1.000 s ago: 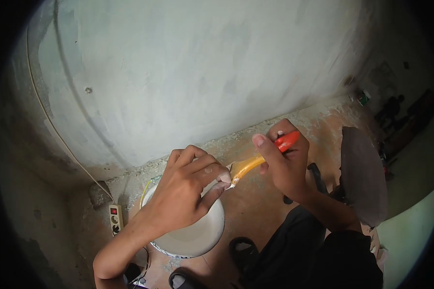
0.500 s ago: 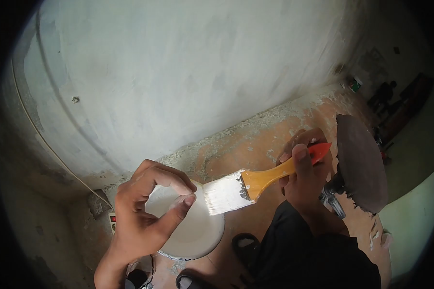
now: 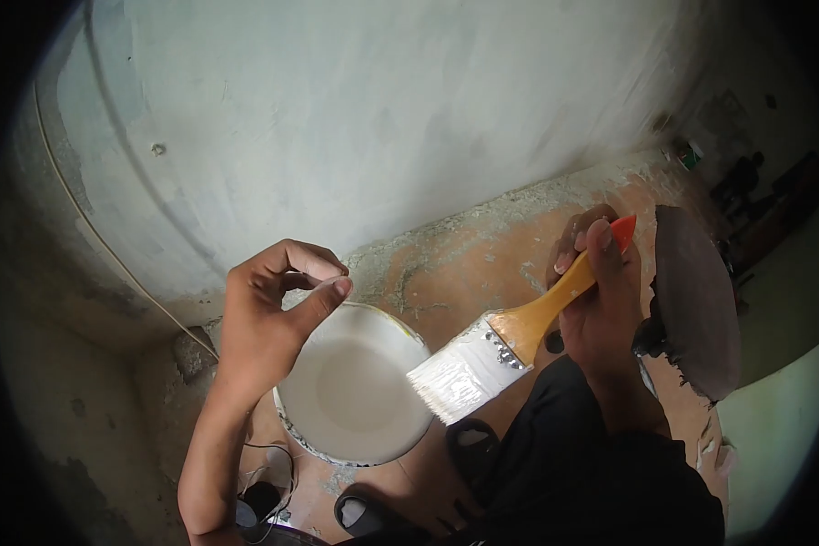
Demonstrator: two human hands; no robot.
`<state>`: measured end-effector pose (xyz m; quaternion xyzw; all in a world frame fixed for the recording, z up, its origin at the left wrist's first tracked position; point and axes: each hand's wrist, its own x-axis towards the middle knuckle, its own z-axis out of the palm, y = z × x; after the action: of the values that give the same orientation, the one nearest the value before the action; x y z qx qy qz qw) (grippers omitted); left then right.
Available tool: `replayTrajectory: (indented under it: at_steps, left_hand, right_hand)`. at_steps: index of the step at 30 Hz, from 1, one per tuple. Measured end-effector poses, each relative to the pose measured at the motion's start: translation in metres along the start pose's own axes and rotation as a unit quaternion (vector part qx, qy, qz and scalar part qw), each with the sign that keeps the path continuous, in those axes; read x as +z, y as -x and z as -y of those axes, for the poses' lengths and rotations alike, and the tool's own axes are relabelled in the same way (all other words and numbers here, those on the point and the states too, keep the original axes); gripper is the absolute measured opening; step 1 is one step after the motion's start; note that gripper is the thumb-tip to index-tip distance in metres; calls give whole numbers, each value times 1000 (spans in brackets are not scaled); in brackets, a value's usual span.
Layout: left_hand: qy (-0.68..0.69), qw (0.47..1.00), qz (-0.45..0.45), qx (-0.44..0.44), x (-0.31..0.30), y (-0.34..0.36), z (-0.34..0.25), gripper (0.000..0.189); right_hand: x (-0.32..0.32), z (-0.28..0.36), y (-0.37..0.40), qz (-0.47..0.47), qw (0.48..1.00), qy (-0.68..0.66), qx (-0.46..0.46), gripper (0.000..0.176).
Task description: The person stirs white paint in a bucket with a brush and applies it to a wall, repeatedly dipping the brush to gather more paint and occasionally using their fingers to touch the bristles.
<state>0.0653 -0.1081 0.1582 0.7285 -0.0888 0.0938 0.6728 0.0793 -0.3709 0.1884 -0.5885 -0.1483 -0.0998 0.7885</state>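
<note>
My right hand (image 3: 601, 291) grips a paintbrush (image 3: 519, 332) by its yellow, red-tipped handle. Its wide bristles, coated white, point down and left near the bucket's right rim. My left hand (image 3: 287, 300) is closed in a pinch, thumb against forefinger, above the bucket's upper left side. Whatever lies between those fingertips is too small to make out. Below both hands stands a round bucket (image 3: 287, 428) with whitish liquid (image 3: 359, 391) in it. Spatters of white mark its rim.
Behind the bucket rises a pale, patchy wall (image 3: 382, 118), with a cable (image 3: 91, 223) running down at left. Crumbled debris lines the floor (image 3: 464, 282) along its base. A dark, ragged-edged round seat-like thing (image 3: 698, 309) stands at right. Sandalled feet (image 3: 373, 514) are just below the bucket.
My left hand has moved up, away from the bristle tips. The brush has swung so its bristles point further downward, and my right hand sits slightly higher and to the right.
</note>
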Motion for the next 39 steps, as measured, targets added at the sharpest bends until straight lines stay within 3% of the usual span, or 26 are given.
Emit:
replayTrajectory:
  at_steps: [12,27,32,39]
  left_hand:
    - [12,995,-44,-85,-11,-17,38,5]
    - [-20,994,-71,-85,-18,-32,82,6]
    - [-169,981,-89,-40,-21,-36,107,11]
    - [-179,981,-63,-43,-21,-33,121,10]
  right_hand:
    - [4,-3,-2,24,999,-33,18,26]
    - [-4,-9,-13,29,997,-44,64,28]
    - [-1,-13,-18,0,995,-4,99,33]
    - [-3,-15,-20,-20,990,14,137,37]
